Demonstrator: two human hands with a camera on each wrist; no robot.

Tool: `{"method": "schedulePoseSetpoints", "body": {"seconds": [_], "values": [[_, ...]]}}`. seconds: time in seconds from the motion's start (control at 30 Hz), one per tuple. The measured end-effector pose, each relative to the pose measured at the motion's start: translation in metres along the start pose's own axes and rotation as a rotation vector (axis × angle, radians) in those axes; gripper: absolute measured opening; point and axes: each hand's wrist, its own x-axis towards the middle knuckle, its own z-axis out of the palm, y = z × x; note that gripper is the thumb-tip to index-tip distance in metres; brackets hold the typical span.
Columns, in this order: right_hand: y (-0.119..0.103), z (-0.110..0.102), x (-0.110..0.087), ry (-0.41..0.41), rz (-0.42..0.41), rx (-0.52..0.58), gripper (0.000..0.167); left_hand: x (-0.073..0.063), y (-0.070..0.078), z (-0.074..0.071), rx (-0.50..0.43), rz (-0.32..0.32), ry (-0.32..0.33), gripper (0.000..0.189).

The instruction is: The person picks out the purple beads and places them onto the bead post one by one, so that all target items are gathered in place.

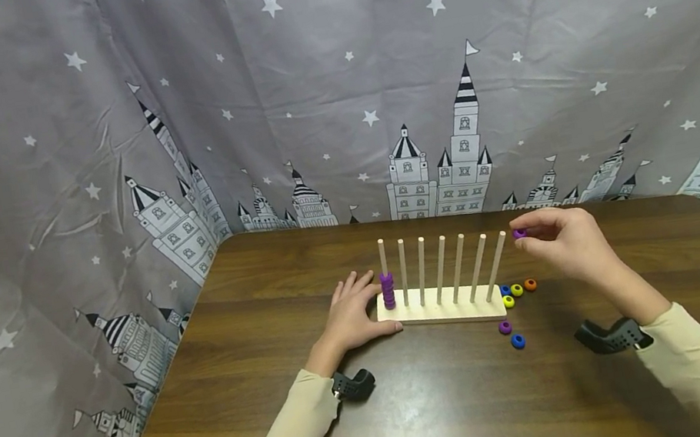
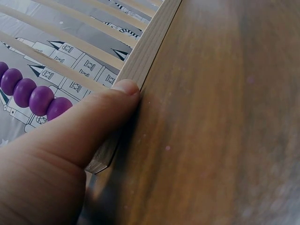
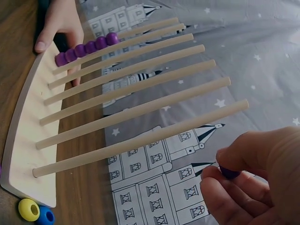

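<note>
A wooden peg stand (image 1: 445,308) with several upright pegs stands on the table. Its leftmost peg carries a stack of purple beads (image 1: 388,291). My left hand (image 1: 355,317) spans the stand's left end, fingers spread and fairly straight. In the left wrist view its thumb (image 2: 105,105) touches the front edge of the base. Beyond the rightmost peg, my right hand (image 1: 566,241) is raised above the table. It pinches a purple bead (image 1: 519,233) between thumb and fingers; the fingers partly cover this bead in the right wrist view.
Loose beads lie by the stand's right end: blue (image 1: 505,290), yellow (image 1: 516,290), another yellow (image 1: 508,302) and orange (image 1: 530,285). Nearer me are a purple bead (image 1: 505,328) and a blue bead (image 1: 518,341). A grey castle-print curtain (image 1: 315,99) hangs behind the table (image 1: 253,306).
</note>
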Motion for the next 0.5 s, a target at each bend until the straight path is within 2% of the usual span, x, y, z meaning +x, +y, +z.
{"method": "schedulePoseSetpoints", "body": {"seconds": [0.23,0.5], "values": [[-0.006,-0.007,0.006,-0.009,0.05,0.012,0.023,0.0,0.001,-0.001,0.009,0.001,-0.01,0.08],[-0.02,-0.015,0.02,-0.055,0.045,-0.016,0.025,-0.001,0.0,0.0,0.003,0.007,0.002,0.08]]}}
